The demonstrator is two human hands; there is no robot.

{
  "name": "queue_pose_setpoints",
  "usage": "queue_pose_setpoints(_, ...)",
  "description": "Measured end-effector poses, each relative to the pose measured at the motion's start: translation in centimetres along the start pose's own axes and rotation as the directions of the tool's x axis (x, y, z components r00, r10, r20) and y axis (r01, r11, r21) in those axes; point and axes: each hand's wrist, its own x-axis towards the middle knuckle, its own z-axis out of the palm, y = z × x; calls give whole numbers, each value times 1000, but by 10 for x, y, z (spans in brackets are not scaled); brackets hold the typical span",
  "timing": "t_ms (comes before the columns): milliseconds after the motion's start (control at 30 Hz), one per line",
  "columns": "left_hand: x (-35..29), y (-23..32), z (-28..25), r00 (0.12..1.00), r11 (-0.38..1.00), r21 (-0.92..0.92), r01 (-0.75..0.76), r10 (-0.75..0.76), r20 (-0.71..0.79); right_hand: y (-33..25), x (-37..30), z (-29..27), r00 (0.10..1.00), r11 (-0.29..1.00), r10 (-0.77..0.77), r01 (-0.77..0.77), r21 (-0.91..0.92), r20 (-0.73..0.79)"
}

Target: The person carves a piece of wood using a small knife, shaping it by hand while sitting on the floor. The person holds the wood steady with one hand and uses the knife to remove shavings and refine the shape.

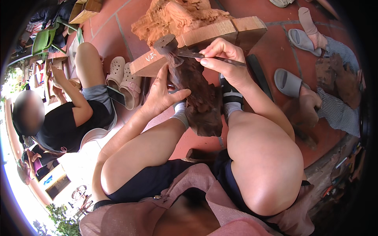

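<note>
A dark brown wood carving (199,98) stands tilted between my knees, with a rough, folded surface and a round flat disc at its far end. My left hand (161,94) holds its left side, fingers along the edge and thumb across the front. In my right hand (228,65) a thin dark file-like tool (189,54) is pinched between thumb and fingers. Its tip points left and lies at the narrow neck just below the disc; whether it touches the wood is hard to tell. The carving hides part of my left fingers.
Beyond the carving, a thick wooden slab (208,34) sits beside a larger orange-brown carving (177,17). Pale clogs (130,84) stand at the left, near a seated person in black (59,126). Another person's feet in grey slides (287,83) are at the right, near a dark bar (259,76).
</note>
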Motion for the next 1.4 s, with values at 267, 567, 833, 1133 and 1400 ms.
queue_pose_setpoints(267,1,-1,0,1000,999,-39,-30,30,2,9,10,1,999,995,-17,20,100,-32)
queue_pose_setpoints(567,2,0,1,1000,999,-42,-8,8,9,7,5,3,994,988,76,-64,142,-81)
queue_pose_setpoints(833,-1,3,0,1000,998,-61,14,-14,4,6,20,-13,986,979,162,-164,119,33)
queue_pose_setpoints(1133,1,-1,1,1000,998,-57,24,-24,4,-7,23,-20,975,976,213,-215,27,56)
queue_pose_setpoints(1400,0,3,0,1000,1000,-29,-1,1,-2,-21,10,-7,995,993,97,-97,-66,-1)
